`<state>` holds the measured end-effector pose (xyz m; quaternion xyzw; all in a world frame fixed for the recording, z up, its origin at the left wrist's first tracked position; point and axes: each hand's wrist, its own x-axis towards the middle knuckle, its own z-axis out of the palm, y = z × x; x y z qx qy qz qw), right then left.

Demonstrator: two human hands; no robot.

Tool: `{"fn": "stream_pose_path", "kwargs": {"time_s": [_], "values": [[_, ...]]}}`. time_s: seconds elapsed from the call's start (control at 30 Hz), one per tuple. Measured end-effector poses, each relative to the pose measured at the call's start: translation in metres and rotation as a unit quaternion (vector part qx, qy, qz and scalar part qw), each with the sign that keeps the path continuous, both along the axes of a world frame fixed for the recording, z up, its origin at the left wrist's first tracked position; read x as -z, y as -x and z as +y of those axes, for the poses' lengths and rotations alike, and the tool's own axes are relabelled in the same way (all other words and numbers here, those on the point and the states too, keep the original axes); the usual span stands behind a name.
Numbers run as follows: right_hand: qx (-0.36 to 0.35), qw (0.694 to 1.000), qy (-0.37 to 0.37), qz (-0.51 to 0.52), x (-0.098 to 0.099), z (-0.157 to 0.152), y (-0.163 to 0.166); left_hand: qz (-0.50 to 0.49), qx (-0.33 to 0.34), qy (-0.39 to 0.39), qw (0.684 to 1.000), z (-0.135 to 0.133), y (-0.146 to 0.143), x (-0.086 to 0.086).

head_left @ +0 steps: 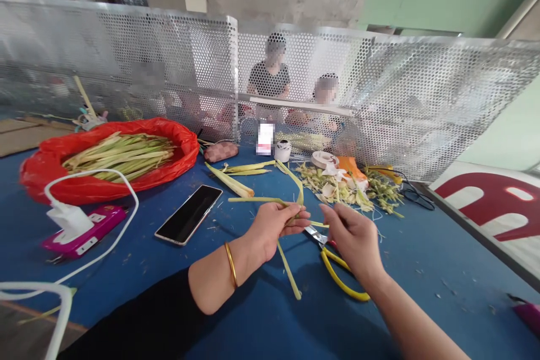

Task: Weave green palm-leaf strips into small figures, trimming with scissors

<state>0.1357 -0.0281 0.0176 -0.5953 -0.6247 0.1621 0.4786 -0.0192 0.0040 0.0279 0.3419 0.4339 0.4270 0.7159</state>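
Pinched in my left hand (278, 224) are several crossed green plant strips (288, 271), their ends pointing away in different directions. A gold bangle circles that wrist. Just to the right, my right hand (353, 236) is closed with the thumb against the curled fingers; whatever they hold, if anything, is hidden. Between and below the hands lie scissors (333, 270) with yellow handles, the blades partly behind my left fingers. Beyond my left hand, loose pale green stalks (236, 183) rest on the blue tabletop (253, 315).
A red plastic bag (34, 171) holds many cut stalks at left. Near it are a dark phone (189, 214) and a purple power strip (84, 236) with white cables. Trimmings (346, 188) and a tape roll (324, 159) lie far right. Two people sit behind the perforated metal screen (169, 62).
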Motion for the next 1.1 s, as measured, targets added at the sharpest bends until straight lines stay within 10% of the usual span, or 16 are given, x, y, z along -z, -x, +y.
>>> {"fn": "stream_pose_path", "kwargs": {"time_s": [0.2,0.47,0.6,0.77,1.1], "values": [[-0.015,0.912,-0.278,-0.302,-0.012,-0.02,0.011,0.01,0.077,-0.104,0.991,-0.023,-0.014,0.006],[-0.093,0.96,-0.1,-0.246,-0.027,-0.013,0.026,0.091,0.115,-0.134,0.98,-0.034,-0.02,0.007],[-0.105,0.975,-0.16,-0.116,-0.023,-0.012,0.023,0.03,0.132,-0.077,0.988,-0.023,-0.01,0.002],[-0.081,0.944,-0.285,-0.144,-0.01,-0.018,0.013,-0.055,0.088,0.019,0.994,-0.001,0.007,-0.004],[-0.188,0.827,-0.298,-0.438,0.003,-0.007,0.019,-0.161,0.031,0.112,0.98,0.014,0.018,-0.012]]}}
